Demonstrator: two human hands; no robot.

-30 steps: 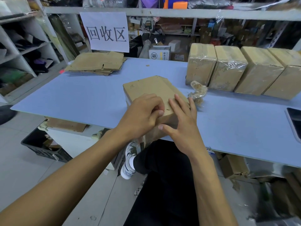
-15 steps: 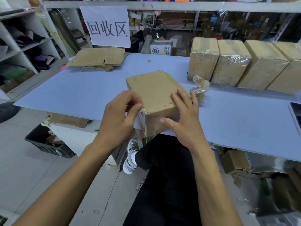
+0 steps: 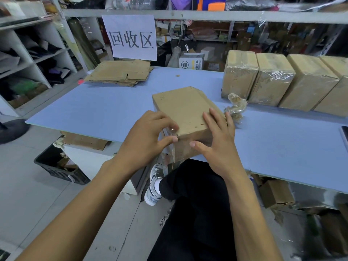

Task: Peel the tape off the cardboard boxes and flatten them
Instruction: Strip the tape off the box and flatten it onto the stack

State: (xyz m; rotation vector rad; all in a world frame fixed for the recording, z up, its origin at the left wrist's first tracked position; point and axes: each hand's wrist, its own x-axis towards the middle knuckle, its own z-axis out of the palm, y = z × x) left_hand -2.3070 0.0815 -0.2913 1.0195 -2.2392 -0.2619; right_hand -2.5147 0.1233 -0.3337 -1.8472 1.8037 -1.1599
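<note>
A brown cardboard box [image 3: 184, 110] sits at the near edge of the blue table [image 3: 94, 110], its near end overhanging my lap. My left hand [image 3: 148, 140] is at the box's near-left corner, thumb and forefinger pinching clear tape [image 3: 172, 131] there. A loose strip of the tape hangs down the box's front corner. My right hand [image 3: 218, 142] lies on the box's right side, fingers straight on the top and thumb on the front face.
A crumpled wad of peeled tape [image 3: 236, 106] lies just right of the box. Several taped boxes [image 3: 273, 80] stand in a row at the back right. Flattened cardboard [image 3: 120, 73] is stacked at the back left. A phone [image 3: 345, 134] lies at the table's right edge.
My left hand drew back to the left with a strip of tape, then returned to the box's near-left corner. My right hand stayed on the box.
</note>
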